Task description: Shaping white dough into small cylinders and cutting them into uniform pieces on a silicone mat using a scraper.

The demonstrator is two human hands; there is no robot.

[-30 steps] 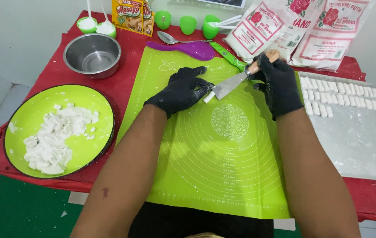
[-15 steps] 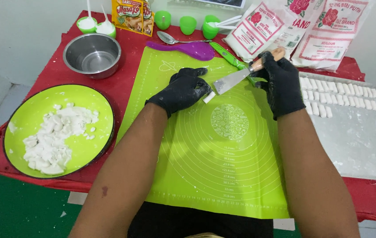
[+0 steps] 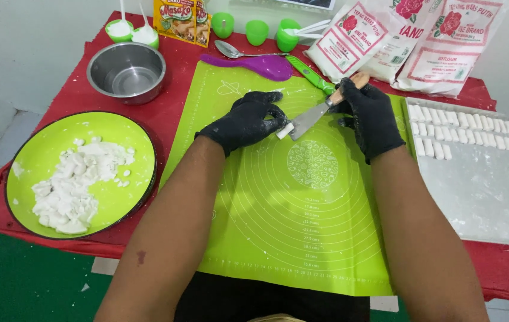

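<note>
Dough (image 3: 285, 130) piece pinched in left hand (image 3: 247, 119); right hand (image 3: 371, 116) grips knife (image 3: 313, 116) at three o'clock, cutting; next needs a careful slice.

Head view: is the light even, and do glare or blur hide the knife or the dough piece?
Head view: light is soft and even, shadows faint; the knife blade in the right hand and the white dough piece at the left hand are sharp; mild sheen only on the steel bowl.
</note>
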